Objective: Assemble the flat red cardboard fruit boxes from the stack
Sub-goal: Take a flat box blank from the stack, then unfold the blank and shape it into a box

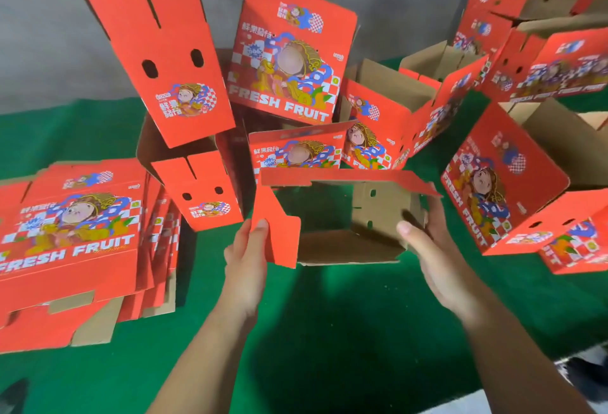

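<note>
My left hand (245, 249) pinches a red side flap of the half-opened red cardboard fruit box (342, 216) over the green worktop (329, 331); my right hand's (424, 246) grip curls around its brown inner panel.

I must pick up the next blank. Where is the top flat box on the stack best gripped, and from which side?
Probably the right long edge of the top flat box, from the right: it faces the left hand, and the sheets fan out there, exposing edges.
</note>
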